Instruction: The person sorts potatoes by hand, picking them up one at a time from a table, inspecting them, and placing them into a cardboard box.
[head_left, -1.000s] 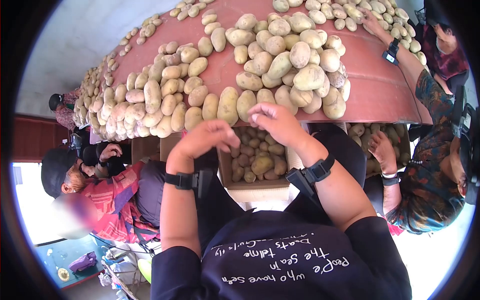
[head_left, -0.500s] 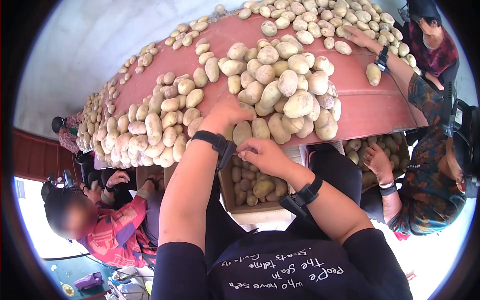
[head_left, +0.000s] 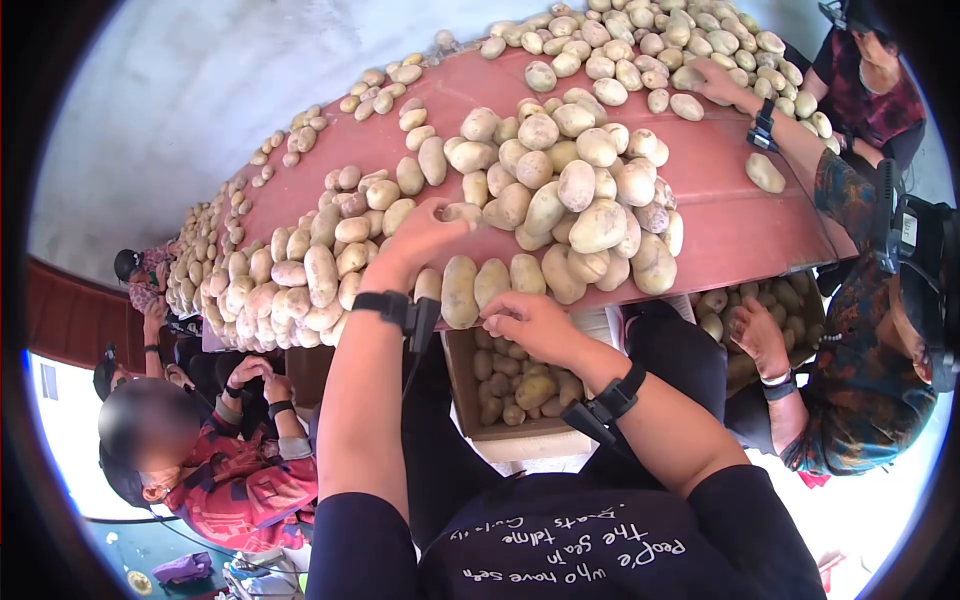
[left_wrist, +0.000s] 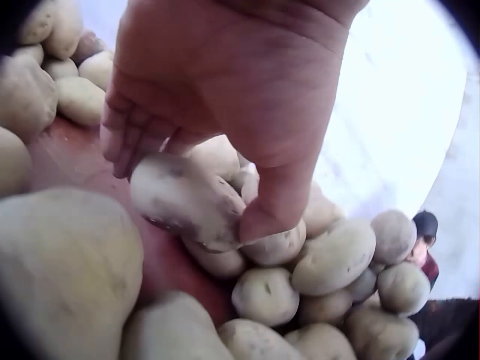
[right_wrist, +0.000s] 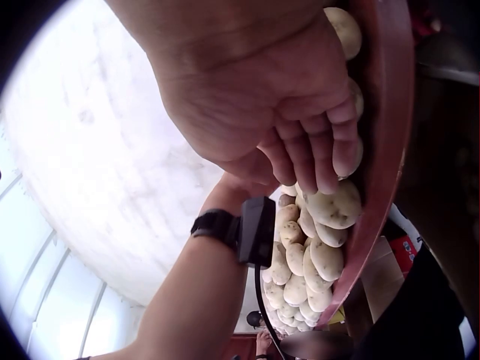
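My left hand (head_left: 425, 240) reaches over the red tabletop and grips a potato (head_left: 462, 213) at the left side of a heap of potatoes (head_left: 575, 185). In the left wrist view the thumb and fingers are on either side of this pale potato (left_wrist: 180, 199), with more potatoes around it. My right hand (head_left: 530, 322) hovers at the table's front edge, close to a row of potatoes (head_left: 492, 282). Its palm and loosely bent fingers (right_wrist: 319, 146) hold nothing in the right wrist view. Below it stands a cardboard box (head_left: 515, 430) with smaller potatoes inside.
Potatoes lie along the left side (head_left: 290, 270) and far end (head_left: 690, 40) of the red table (head_left: 730, 210). A single potato (head_left: 765, 172) lies at the right. People sit on both sides; the right neighbour's hand (head_left: 757, 335) is over another box of potatoes (head_left: 790, 310).
My left hand has moved from above the box up onto the table and taken hold of a potato. The right hand stays near the table edge. A lone potato now lies at the right.
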